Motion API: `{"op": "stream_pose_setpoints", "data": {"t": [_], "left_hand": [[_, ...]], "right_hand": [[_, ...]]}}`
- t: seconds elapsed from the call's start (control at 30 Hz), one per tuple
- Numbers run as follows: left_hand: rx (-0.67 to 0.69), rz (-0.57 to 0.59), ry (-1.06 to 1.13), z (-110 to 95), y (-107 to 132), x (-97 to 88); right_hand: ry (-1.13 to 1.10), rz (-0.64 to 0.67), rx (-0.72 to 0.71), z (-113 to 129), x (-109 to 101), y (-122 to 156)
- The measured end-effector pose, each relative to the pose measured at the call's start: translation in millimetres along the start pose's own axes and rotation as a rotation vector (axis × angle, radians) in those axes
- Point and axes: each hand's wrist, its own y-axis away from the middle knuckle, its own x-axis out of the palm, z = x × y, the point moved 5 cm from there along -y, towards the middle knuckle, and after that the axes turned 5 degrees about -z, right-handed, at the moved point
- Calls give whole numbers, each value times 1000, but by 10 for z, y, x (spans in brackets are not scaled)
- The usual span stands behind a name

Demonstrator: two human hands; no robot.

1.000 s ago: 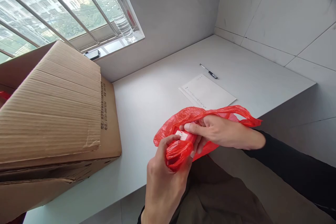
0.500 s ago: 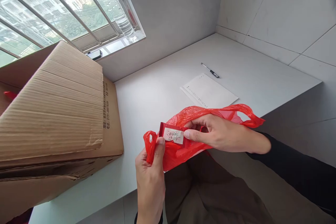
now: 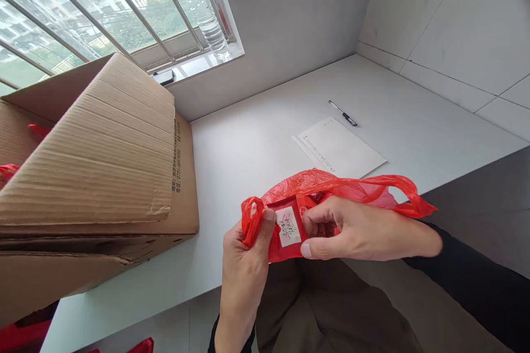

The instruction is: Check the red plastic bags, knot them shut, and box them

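My left hand (image 3: pixel 247 265) is closed around a bunched handle of a thin red plastic bag (image 3: pixel 298 179), its thumb near the left edge of a packet. That small red packet (image 3: pixel 289 227) has a white label with dark handwritten-looking characters and lies at the bag's mouth. My right hand (image 3: pixel 351 229) reaches in from the right, thumb and curled fingers gripping the packet's right edge. Another red wrapper (image 3: pixel 305 204) with small print shows just behind the packet. The rest of the bag's contents are hidden.
A large open cardboard box (image 3: pixel 99 149) stands on the white table (image 3: pixel 244 149) at left, with red plastic inside. Beyond the bag lie a sheet of paper (image 3: pixel 348 149) and a pen (image 3: pixel 343 113). A clear bottle (image 3: pixel 211 27) stands on the windowsill. Red items (image 3: pixel 143 345) show below the table.
The packet has turned from lying lengthwise to more upright and sits lower within the bag's mouth. My right thumb has moved down to its lower right corner. The whole view has shifted slightly.
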Motion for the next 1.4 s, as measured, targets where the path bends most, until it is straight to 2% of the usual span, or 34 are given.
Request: {"op": "stream_pose_setpoints", "data": {"t": [0.17,0.3,0.4,0.53,0.7,0.93,1.13,1.23,1.33,1.4], "left_hand": [[37,132,-48,-42,-7,40],[30,266,-32,-104,26,87],[72,345,-55,-173,27,121],[118,271,-61,-199,-21,26],[119,233,-40,-127,-49,-73],[87,176,27,-81,-47,-49],[129,227,70,-138,-25,-17],[128,215,84,-133,-31,-24],[137,112,80,-116,-40,-74],[162,-5,85,-111,-32,-139]], "right_hand": [[-123,56,-4,-5,86,29],[-163,-82,11,-47,42,39],[-260,-127,56,-99,47,32],[-422,-170,69,-132,62,0],[-458,-200,103,-155,56,-11],[-406,-196,104,-123,60,22],[-376,-206,95,-127,49,38],[-366,-204,107,-139,42,45],[-332,-220,98,-145,22,47],[-210,-335,69,-137,-37,68]]}}
